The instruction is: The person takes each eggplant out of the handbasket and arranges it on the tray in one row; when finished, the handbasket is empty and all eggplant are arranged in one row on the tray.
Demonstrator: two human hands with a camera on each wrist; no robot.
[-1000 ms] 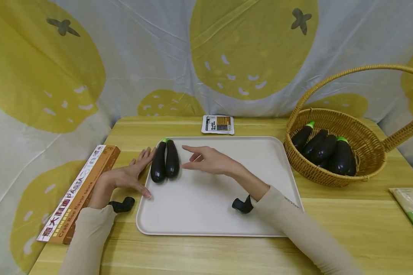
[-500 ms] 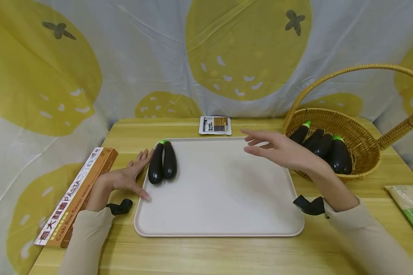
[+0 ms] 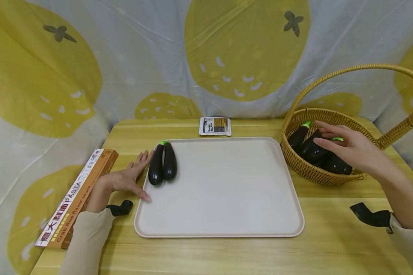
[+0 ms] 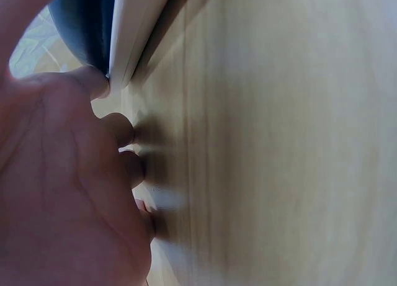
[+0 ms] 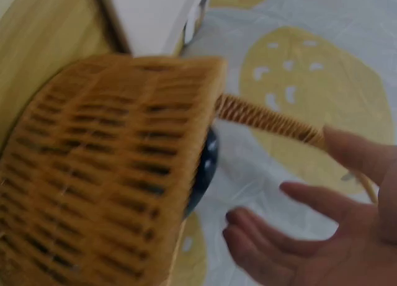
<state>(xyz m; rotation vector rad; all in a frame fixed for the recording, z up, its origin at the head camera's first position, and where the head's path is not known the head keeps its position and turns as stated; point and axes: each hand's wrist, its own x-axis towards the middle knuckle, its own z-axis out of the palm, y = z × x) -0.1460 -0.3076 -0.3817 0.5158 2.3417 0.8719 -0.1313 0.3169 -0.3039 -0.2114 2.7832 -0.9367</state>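
Two dark purple eggplants [image 3: 156,168] lie side by side at the left end of a white tray [image 3: 227,191], green stems pointing away. My left hand [image 3: 124,180] rests at the tray's left rim with its fingers spread; in the left wrist view its fingertips reach the tabletop beside the tray wall [image 4: 136,31]. Over a wicker basket [image 3: 304,172] hovers my right hand [image 3: 356,149], fingers extended and holding nothing. Several eggplants [image 3: 297,137] lie in that basket, partly covered by the hand. From the right wrist, the hand [image 5: 329,230] appears apart from the eggplant [image 5: 205,168].
A tall arched handle [image 3: 354,68] rises over the basket. Left of the tray lies a long pasta box [image 3: 79,198], under the left forearm. A small flat packet [image 3: 215,126] sits behind the tray. Lemon-print cloth [image 3: 151,57] hangs behind the wooden table [image 3: 199,254].
My right hand has moved right, from beside the two eggplants on the tray, across it, to above the basket. The left hand has stayed at the tray's rim.
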